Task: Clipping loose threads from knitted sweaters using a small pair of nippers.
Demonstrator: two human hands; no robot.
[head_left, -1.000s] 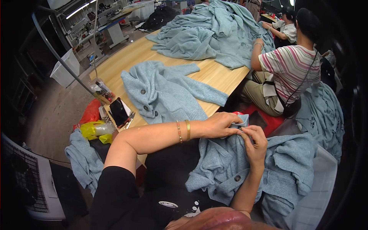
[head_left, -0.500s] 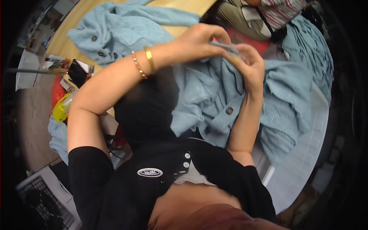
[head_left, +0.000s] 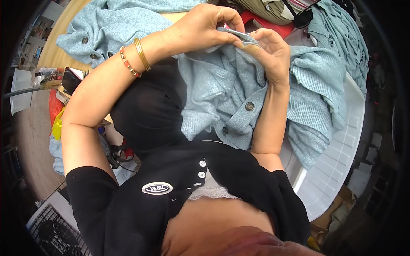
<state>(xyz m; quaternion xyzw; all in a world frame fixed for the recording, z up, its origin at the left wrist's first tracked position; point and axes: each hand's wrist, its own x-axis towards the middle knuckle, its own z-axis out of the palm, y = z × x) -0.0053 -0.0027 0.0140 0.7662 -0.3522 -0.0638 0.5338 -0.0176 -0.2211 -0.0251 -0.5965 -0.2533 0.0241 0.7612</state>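
Observation:
A light blue knitted cardigan (head_left: 209, 85) with dark buttons lies bunched in front of me. My left hand (head_left: 207, 27), below a wrist with a gold bangle and a beaded bracelet, pinches a narrow folded edge (head_left: 240, 35) of it between thumb and fingers. Close by on the right, my right hand (head_left: 271, 55) has its thumb against the other end of that fold, fingers curled. The edge is raised above the rest of the knit. A small red bit shows beside the left fingertips; I cannot make out what it is.
Another blue cardigan (head_left: 124, 30) lies on the wooden table (head_left: 53, 53) at the far left. A white plastic tub (head_left: 337, 158) stands at right, knitwear over its rim. More blue-green knitwear (head_left: 341, 38) is heaped at far right. A black-and-white rack (head_left: 55, 230) sits at lower left.
The whole view has shifted, so hands and cardigan sit higher and slightly more left in the picture. Both hands keep their grip on the folded edge, which shows more sharply now.

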